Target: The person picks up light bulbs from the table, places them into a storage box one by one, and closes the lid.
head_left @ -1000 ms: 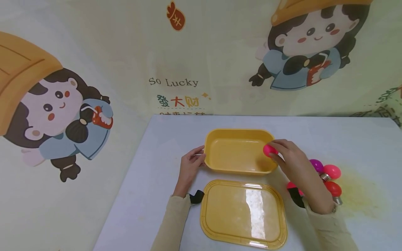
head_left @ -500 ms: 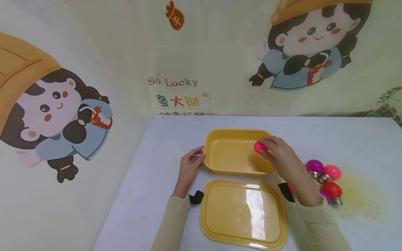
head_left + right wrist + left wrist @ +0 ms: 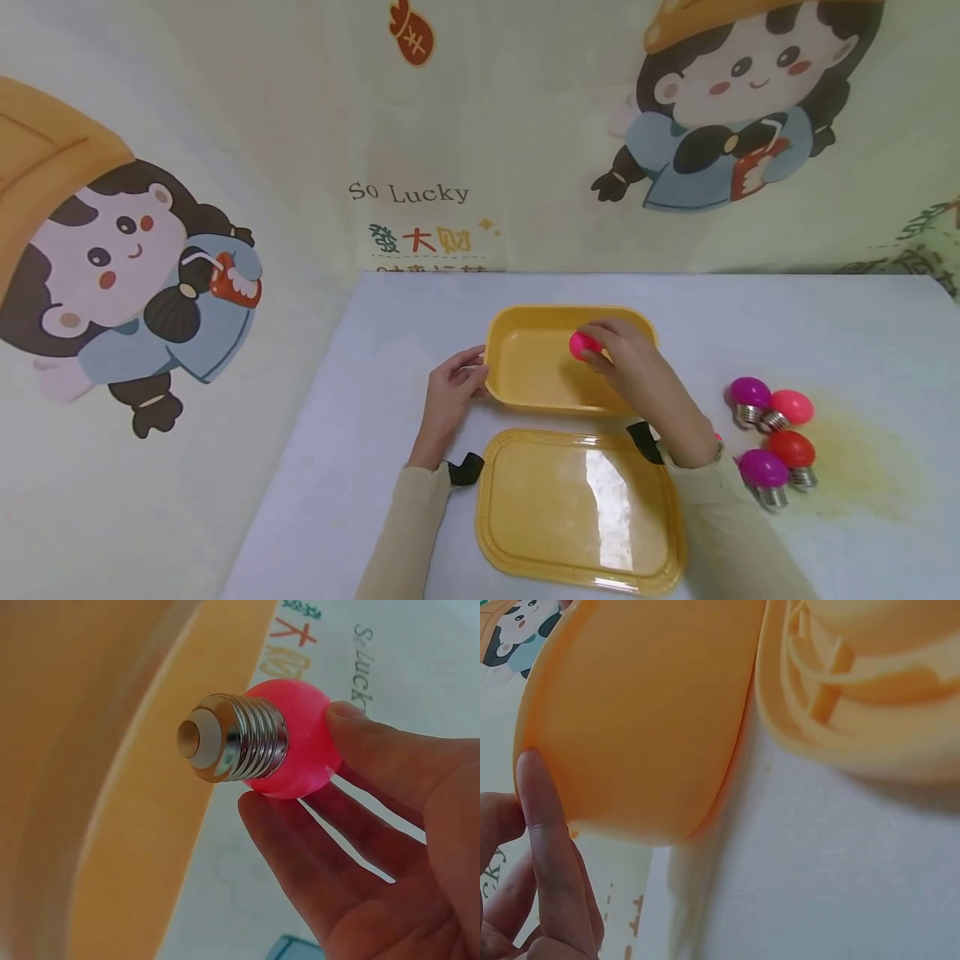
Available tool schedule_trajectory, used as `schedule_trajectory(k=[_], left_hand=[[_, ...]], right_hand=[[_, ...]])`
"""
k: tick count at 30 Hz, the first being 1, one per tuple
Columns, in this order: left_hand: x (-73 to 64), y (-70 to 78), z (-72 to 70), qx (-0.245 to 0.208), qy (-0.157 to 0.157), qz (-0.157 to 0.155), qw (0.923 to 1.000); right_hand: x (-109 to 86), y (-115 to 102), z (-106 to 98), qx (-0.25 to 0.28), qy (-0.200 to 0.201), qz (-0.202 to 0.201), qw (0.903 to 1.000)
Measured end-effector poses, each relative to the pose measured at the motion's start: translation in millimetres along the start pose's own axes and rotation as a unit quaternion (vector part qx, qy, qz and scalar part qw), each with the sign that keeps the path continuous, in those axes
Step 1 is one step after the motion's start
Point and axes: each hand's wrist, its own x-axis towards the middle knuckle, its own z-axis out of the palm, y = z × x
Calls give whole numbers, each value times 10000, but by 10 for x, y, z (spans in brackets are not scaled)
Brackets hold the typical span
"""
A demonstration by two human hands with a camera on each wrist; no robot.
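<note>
Right wrist alone: held bulb's base [image 3: 259, 739]

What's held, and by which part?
The right hand holds a pink bulb by its globe, metal base free. The left hand touches the yellow box at its left end; no clear grip shows.

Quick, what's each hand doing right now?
Left hand: open, touching the yellow container.
Right hand: closed, holding a pink bulb.

1. The round-cornered yellow box [image 3: 528, 358] is kept open side up, touched at its nine o'clock end.
2. Above its interior, the pink bulb [image 3: 311, 735] is held, its silver screw base pointed toward nine o'clock in the right wrist view.
</note>
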Motion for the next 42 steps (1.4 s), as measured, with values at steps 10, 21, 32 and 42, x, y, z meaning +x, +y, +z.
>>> schedule_trajectory(k=[10,21,32,42], left_hand=[[-11,17,-12,-62,76,-162,9998],[-35,20,-17,-87,177,-244,9995],[-20,37,8,-61,205,-246,9995],[-14,37,1,-87,132,-217,9996]], right_hand=[[207,-150,100,52,-289,20,9996],[462,-257,265,72,-811,205,9965],[670,-280,394,229,-1312,583,9894],[830,-231,483,151,-1855,820,9791]])
